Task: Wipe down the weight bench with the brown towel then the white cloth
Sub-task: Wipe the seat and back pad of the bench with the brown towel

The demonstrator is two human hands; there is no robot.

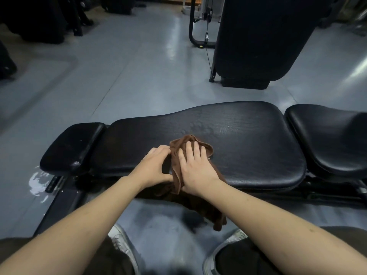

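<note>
The black padded weight bench (248, 139) runs across the view in three pads. A brown towel (176, 167) lies bunched on the near edge of the middle pad, and its tail hangs down over the front toward the floor. My right hand (195, 165) lies flat on top of the towel with fingers straight. My left hand (154, 164) sits just left of it, fingers curled onto the towel's left edge and thumb near the pad's front edge. No white cloth is in view.
A small end pad (71, 145) is at the left and a seat pad (333, 139) at the right. A wet patch (36, 181) shines on the grey floor. A tall black machine (258, 40) stands behind the bench. My shoes (123, 247) are below.
</note>
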